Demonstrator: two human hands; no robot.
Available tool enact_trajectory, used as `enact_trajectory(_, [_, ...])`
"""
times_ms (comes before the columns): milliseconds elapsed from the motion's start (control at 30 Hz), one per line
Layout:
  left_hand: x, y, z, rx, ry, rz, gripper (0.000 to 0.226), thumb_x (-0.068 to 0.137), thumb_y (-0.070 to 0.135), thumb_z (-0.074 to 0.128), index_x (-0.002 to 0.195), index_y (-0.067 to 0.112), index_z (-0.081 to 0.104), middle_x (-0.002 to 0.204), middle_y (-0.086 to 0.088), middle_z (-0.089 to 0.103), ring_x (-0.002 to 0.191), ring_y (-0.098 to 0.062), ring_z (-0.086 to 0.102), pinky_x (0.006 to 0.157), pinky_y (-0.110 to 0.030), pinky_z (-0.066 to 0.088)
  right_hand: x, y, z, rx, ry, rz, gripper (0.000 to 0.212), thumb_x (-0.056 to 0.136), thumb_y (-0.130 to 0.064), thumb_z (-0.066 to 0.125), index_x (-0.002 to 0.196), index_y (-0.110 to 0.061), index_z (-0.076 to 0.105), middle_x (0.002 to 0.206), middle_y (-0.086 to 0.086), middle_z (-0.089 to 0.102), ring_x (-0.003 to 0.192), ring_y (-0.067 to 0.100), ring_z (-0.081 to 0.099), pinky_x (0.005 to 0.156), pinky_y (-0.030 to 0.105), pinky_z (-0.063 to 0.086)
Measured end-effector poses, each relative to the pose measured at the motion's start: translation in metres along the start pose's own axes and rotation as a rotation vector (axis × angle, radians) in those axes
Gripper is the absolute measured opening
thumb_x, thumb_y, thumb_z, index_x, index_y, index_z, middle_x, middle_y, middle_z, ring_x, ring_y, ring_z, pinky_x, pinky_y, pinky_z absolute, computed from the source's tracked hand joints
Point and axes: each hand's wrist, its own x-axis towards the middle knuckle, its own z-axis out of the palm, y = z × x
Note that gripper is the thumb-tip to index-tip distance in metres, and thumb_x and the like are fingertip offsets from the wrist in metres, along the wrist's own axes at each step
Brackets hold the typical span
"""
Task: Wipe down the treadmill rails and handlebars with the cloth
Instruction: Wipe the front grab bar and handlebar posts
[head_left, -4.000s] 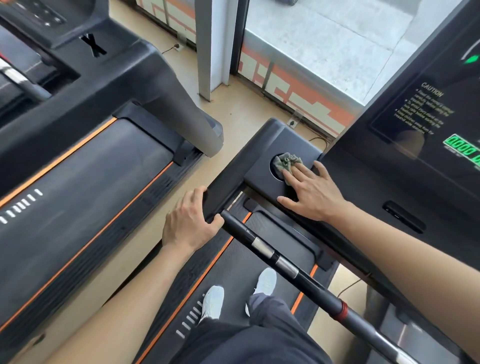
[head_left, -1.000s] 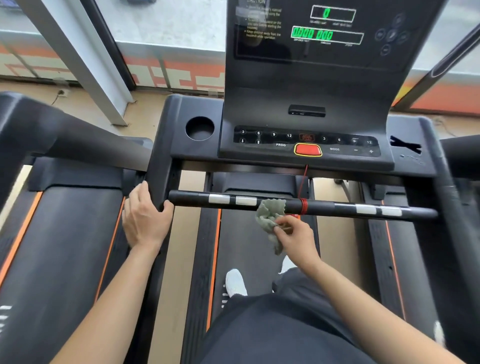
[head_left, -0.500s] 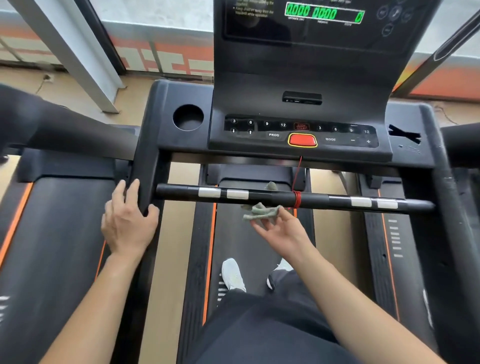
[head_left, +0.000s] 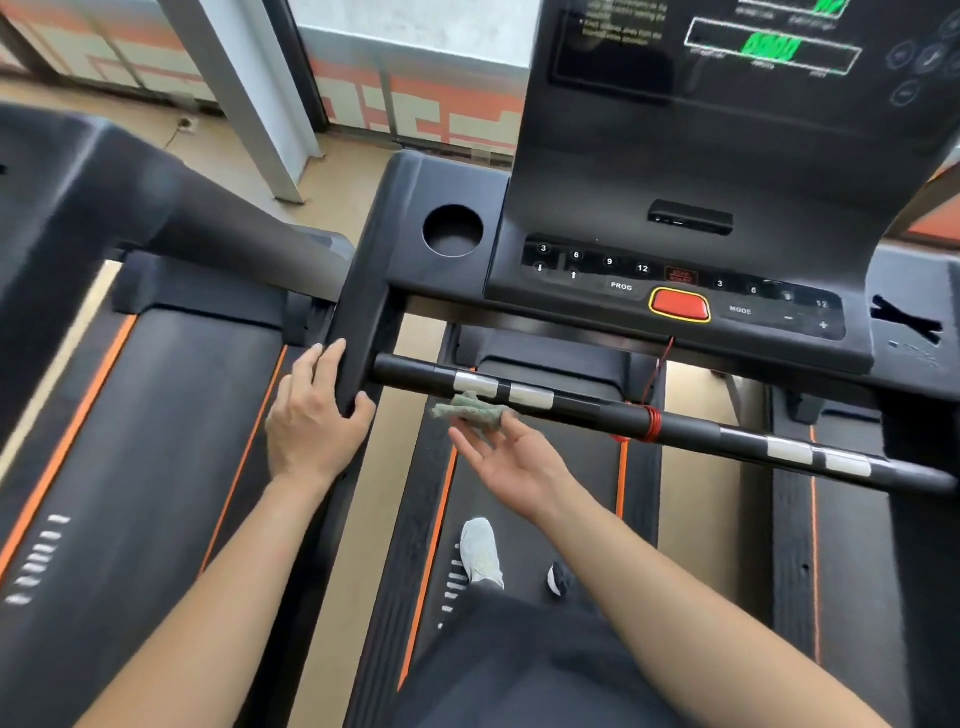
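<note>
At the bottom centre a white shoe (head_left: 480, 551) stands on the belt (head_left: 592, 447). Above it, mid-frame, the right hand (head_left: 519, 460) lies palm up with its fingers nearly straight. The crumpled green cloth (head_left: 470, 410) rests on its fingertips and touches the lower edge of the handlebar (head_left: 701, 431), by the left silver bands. Left of centre, the left hand (head_left: 314, 421) grips the end of the rail (head_left: 366, 312), thumb wrapped round. Farther up are the cup holder (head_left: 453, 230) and the red button (head_left: 680, 304).
</note>
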Motion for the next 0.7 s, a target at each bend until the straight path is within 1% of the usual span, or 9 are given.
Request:
enact_trajectory(133, [0.000, 0.001, -0.003, 0.005, 0.007, 0.001, 0.063, 0.087, 0.030, 0.067, 0.146, 0.020, 0.046, 0.143, -0.010, 0.052, 0.116, -0.032, 0.057, 0.083, -0.049, 0.054, 0.026, 0.023, 0.021, -0.032, -0.031, 0.072, 0.040, 0.108, -0.026, 0.042, 0.137, -0.002, 0.054, 0.130, 0.019, 0.065, 0.122, 0.035, 0.061, 0.083, 0.050, 0.060])
enact_trajectory(233, [0.001, 0.001, -0.004, -0.007, 0.005, -0.010, 0.064, 0.086, 0.030, 0.069, 0.146, 0.021, 0.047, 0.143, -0.009, 0.052, 0.117, -0.031, 0.057, 0.083, -0.049, 0.054, 0.042, 0.040, 0.035, -0.063, -0.068, 0.119, 0.040, 0.107, -0.028, 0.042, 0.139, -0.006, 0.055, 0.130, 0.019, 0.065, 0.121, 0.031, 0.063, 0.090, 0.048, 0.058])
enact_trajectory(300, [0.001, 0.002, -0.005, -0.009, 0.003, -0.011, 0.065, 0.086, 0.031, 0.070, 0.146, 0.022, 0.048, 0.143, -0.008, 0.053, 0.118, -0.031, 0.056, 0.083, -0.048, 0.054, 0.050, 0.049, 0.042, -0.108, -0.107, 0.140, 0.042, 0.108, -0.030, 0.041, 0.142, -0.008, 0.052, 0.134, 0.018, 0.063, 0.123, 0.030, 0.062, 0.095, 0.047, 0.056])
enact_trajectory(400, [0.000, 0.002, -0.005, -0.011, 0.005, -0.004, 0.065, 0.086, 0.031, 0.070, 0.146, 0.022, 0.049, 0.143, -0.008, 0.053, 0.118, -0.030, 0.057, 0.084, -0.047, 0.054, 0.055, 0.051, 0.043, -0.092, -0.113, 0.144, 0.041, 0.107, -0.025, 0.043, 0.143, -0.009, 0.050, 0.138, 0.017, 0.060, 0.126, 0.031, 0.059, 0.091, 0.047, 0.056])
enact_trajectory(467, [0.000, 0.002, -0.005, -0.016, 0.012, -0.005, 0.064, 0.086, 0.031, 0.070, 0.146, 0.022, 0.049, 0.143, -0.007, 0.053, 0.119, -0.029, 0.057, 0.084, -0.047, 0.054, 0.050, 0.045, 0.039, -0.090, -0.087, 0.117, 0.032, 0.106, -0.021, 0.045, 0.132, -0.007, 0.057, 0.133, 0.014, 0.065, 0.123, 0.029, 0.062, 0.090, 0.045, 0.057])
enact_trajectory(533, [0.000, 0.002, -0.004, -0.021, 0.013, -0.004, 0.063, 0.087, 0.030, 0.069, 0.146, 0.022, 0.049, 0.143, -0.007, 0.054, 0.119, -0.029, 0.057, 0.085, -0.046, 0.054, 0.042, 0.034, 0.028, -0.065, -0.060, 0.079, 0.025, 0.106, -0.019, 0.046, 0.123, -0.007, 0.061, 0.127, 0.013, 0.068, 0.116, 0.027, 0.066, 0.088, 0.042, 0.058])
enact_trajectory(600, [0.000, 0.002, -0.003, -0.027, 0.013, -0.001, 0.063, 0.087, 0.029, 0.069, 0.147, 0.022, 0.048, 0.144, -0.007, 0.053, 0.120, -0.029, 0.057, 0.086, -0.046, 0.053, 0.030, 0.021, 0.013, -0.039, -0.048, 0.060, 0.025, 0.106, -0.018, 0.045, 0.119, -0.004, 0.062, 0.118, 0.014, 0.072, 0.103, 0.027, 0.072, 0.084, 0.040, 0.060])
enact_trajectory(633, [0.000, 0.002, -0.003, -0.030, 0.014, 0.001, 0.063, 0.087, 0.029, 0.069, 0.147, 0.022, 0.048, 0.144, -0.008, 0.053, 0.120, -0.029, 0.056, 0.087, -0.046, 0.053, 0.022, 0.013, 0.005, -0.011, -0.034, 0.044, 0.025, 0.106, -0.018, 0.045, 0.113, -0.002, 0.063, 0.112, 0.015, 0.074, 0.096, 0.028, 0.074, 0.083, 0.039, 0.060])
enact_trajectory(700, [-0.002, 0.002, -0.001, -0.036, 0.017, 0.001, 0.064, 0.088, 0.028, 0.069, 0.148, 0.021, 0.047, 0.146, -0.009, 0.052, 0.124, -0.031, 0.055, 0.091, -0.050, 0.052, 0.005, -0.003, -0.010, 0.041, -0.004, 0.009, 0.025, 0.106, -0.017, 0.046, 0.102, -0.001, 0.065, 0.106, 0.016, 0.075, 0.097, 0.028, 0.073, 0.080, 0.038, 0.060])
